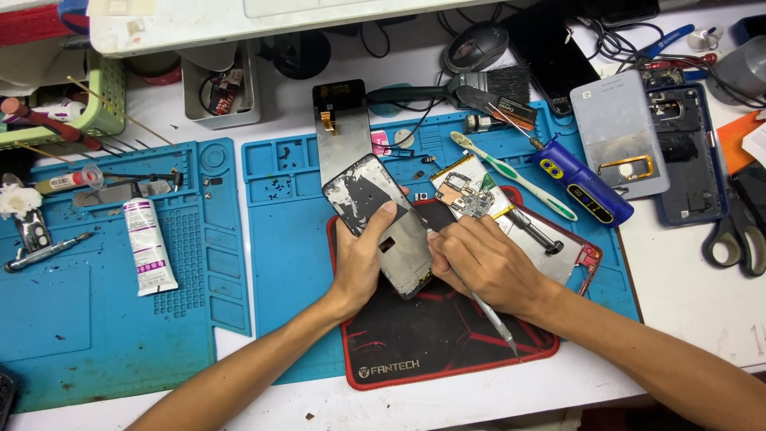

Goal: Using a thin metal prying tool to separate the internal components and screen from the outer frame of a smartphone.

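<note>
Head | left hand (361, 259) fingers clamp frame (383, 223) | right hand (483, 259) fingers pinch scraper (495, 323) | residue remains, board (471, 191) already out

Left blue mat (96, 335), near edge: open lane along the bare lower half. Further back: white tube (149, 246), metal tool (44, 251), glue pen (68, 180) blocking.

Centre blue mat (287, 263), left strip: passable between mat edge and left hand (361, 259).

Black mouse pad (431, 343), near edge: bare patch between both forearms; thin metal tool (491, 315) slanting across its right part, under right hand (483, 259).

Far edge: green basket (96, 104), white box (219, 88), brush (479, 84), mouse (476, 46), crowded.

Right edge: blue screwdriver (582, 182), toothbrush (515, 175), grey phone back (618, 132), scissors (738, 231) blocking. White worktop (694, 311), near right corner: open.
</note>
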